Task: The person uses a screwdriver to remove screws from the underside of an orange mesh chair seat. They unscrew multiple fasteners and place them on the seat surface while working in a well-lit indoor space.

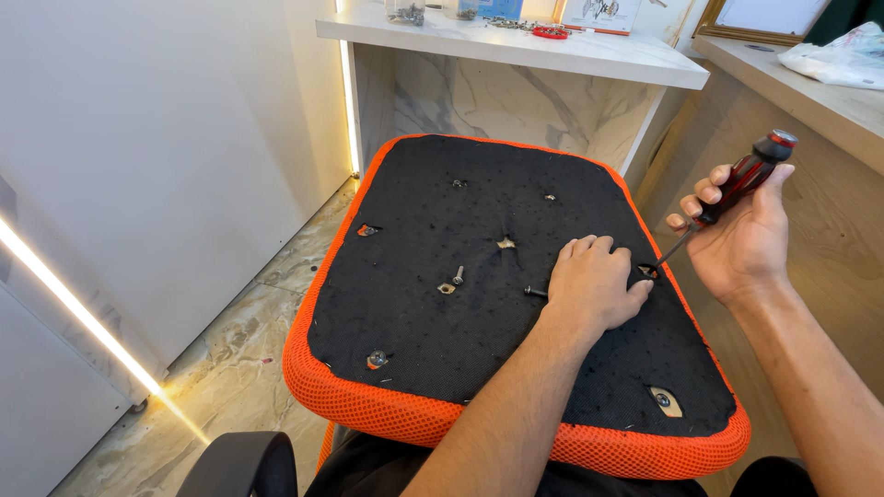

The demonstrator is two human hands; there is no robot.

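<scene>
An upturned chair seat with a black fabric underside and orange mesh rim (387, 405) fills the view. The left hand (597, 281) rests flat near its right edge, fingers loosely curled and holding nothing. The right hand (741, 235), just beyond that edge, has its fingers wrapped around a red-and-black-handled screwdriver (737, 189) whose tip meets a hole in the seat beside the left thumb.

The seat pad (460, 276) lies on my lap, bottom side up. My left hand (597, 281) rests on its right part. My right hand (741, 235) holds a screwdriver (737, 189) just right of it. Loose screws (458, 274) lie in the middle. The desk (516, 41) stands behind.
</scene>
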